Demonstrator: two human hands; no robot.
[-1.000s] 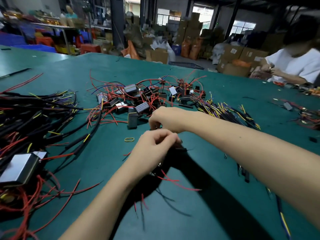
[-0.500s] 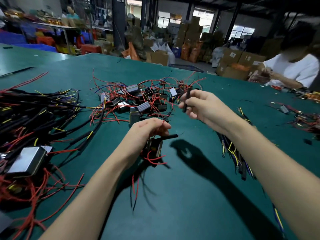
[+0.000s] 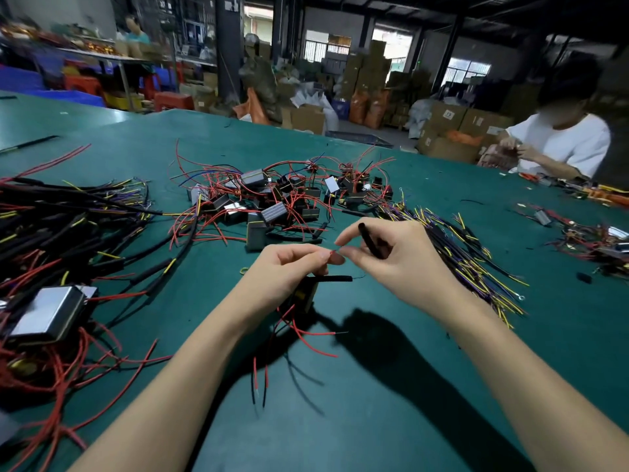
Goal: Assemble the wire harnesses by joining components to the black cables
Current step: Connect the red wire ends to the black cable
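My left hand (image 3: 289,267) grips a small black component (image 3: 306,294) with red wires (image 3: 306,335) hanging under it and a short black tube (image 3: 335,278) sticking out to the right. Its fingertips pinch a thin red wire end (image 3: 335,251). My right hand (image 3: 394,257) holds a black sleeve piece (image 3: 369,240) in its curled fingers, and its thumb and forefinger meet the left fingertips at that wire end. Both hands hover above the green table (image 3: 374,403).
A heap of black box components with red wires (image 3: 272,202) lies just beyond my hands. Black cables with yellow tips (image 3: 68,226) spread at the left, another bundle (image 3: 469,260) at the right. A metal box (image 3: 47,315) sits lower left. Another person (image 3: 558,144) works far right.
My right hand came back from the pile with the black sleeve piece and closed in on the left hand. The left hand rose a little and now presents a red wire end.
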